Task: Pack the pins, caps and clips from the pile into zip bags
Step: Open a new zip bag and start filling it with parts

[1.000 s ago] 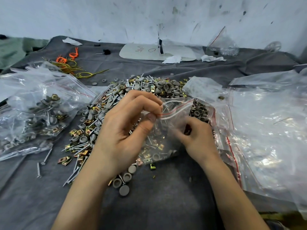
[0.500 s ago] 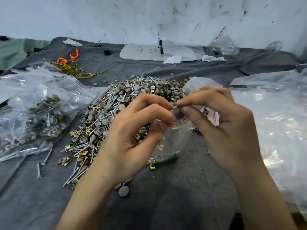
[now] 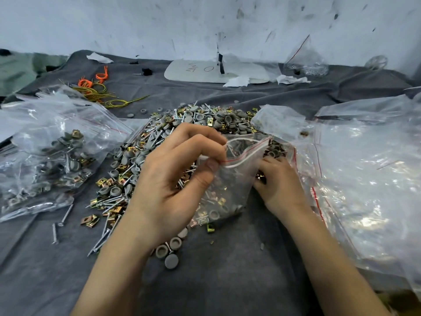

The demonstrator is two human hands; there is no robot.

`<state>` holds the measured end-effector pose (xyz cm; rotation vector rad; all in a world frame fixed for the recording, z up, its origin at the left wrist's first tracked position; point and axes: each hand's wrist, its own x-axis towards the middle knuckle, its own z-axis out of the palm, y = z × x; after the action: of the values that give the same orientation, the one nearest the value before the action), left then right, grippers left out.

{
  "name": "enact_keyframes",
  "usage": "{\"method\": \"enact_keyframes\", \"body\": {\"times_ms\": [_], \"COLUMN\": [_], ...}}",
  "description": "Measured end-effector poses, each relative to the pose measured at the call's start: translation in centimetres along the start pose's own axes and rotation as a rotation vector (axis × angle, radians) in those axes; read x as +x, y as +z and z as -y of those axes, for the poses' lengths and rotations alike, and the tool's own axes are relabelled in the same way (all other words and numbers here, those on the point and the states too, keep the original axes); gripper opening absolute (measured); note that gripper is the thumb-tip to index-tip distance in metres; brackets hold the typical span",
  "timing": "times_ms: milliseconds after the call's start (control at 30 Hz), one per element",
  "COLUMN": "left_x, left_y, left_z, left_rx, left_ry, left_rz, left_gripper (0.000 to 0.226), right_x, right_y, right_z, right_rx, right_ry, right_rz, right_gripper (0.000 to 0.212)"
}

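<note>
A pile (image 3: 182,126) of grey caps, steel pins and brass clips lies in the middle of the grey cloth. My left hand (image 3: 173,179) pinches the rim of a small clear zip bag (image 3: 230,185) between thumb and fingers, and the bag's mouth stands open. Caps and clips lie in the bag's bottom. My right hand (image 3: 280,181) is low at the bag's right side, fingertips down in the pile's right edge. The bag hides those fingertips, so whether they hold anything is unclear.
Filled zip bags (image 3: 52,153) lie at the left. A heap of empty zip bags (image 3: 364,169) covers the right. Loose caps (image 3: 169,249) and pins (image 3: 54,231) lie near me. Orange and yellow wires (image 3: 95,87) and a white board (image 3: 205,71) sit at the back.
My right hand dropped from the bag's mouth, where it pinched a grey cap, down to the pile at the bag's right. My left hand still pinches the bag's rim.
</note>
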<state>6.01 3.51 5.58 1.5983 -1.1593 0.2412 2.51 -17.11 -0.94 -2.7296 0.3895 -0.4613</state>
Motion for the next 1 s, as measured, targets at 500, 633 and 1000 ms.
{"method": "enact_keyframes", "body": {"times_ms": [500, 633, 1000], "left_x": [0.0, 0.0, 0.0], "left_y": [0.1, 0.1, -0.2], "left_z": [-0.1, 0.0, 0.2], "left_rx": [0.015, 0.017, 0.022], "left_ry": [0.007, 0.002, -0.017], "left_rz": [0.022, 0.026, -0.002], "left_gripper": [0.013, 0.013, 0.014], "right_x": [-2.3, -2.5, -0.4], "right_y": [-8.8, -8.6, -3.7], "right_z": [5.9, 6.4, -3.3], "right_rx": [0.745, 0.544, 0.229], "right_ry": [-0.341, -0.401, 0.311], "right_rz": [-0.455, -0.342, -0.052], "right_gripper": [0.018, 0.015, 0.018]}}
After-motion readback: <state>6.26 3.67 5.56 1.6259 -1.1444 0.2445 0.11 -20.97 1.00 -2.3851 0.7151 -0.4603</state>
